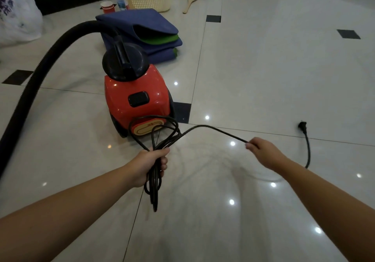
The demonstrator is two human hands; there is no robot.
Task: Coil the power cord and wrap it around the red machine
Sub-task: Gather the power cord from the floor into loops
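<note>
The left hand (151,165) is clenched around a bundle of loops of the power cord (215,130), with loops rising above the fist in front of the red machine (135,99) and loop ends hanging below it. The right hand (261,153) pinches a single run of the cord between fingertips and thumb, held out to the right. Behind that hand the cord trails across the tiled floor (263,58) to the plug (302,125), which lies well apart from the machine. Coiling appears well advanced; the wrap around the machine is not yet started. Risks from here: the loops are uneven and cross one another, so a further turn may tangle or slip from the fist. A quick pull on the free run may whip the plug across the tile. The black hose (38,75) arches from the machine's top to the left and may obstruct the wrap.
</note>
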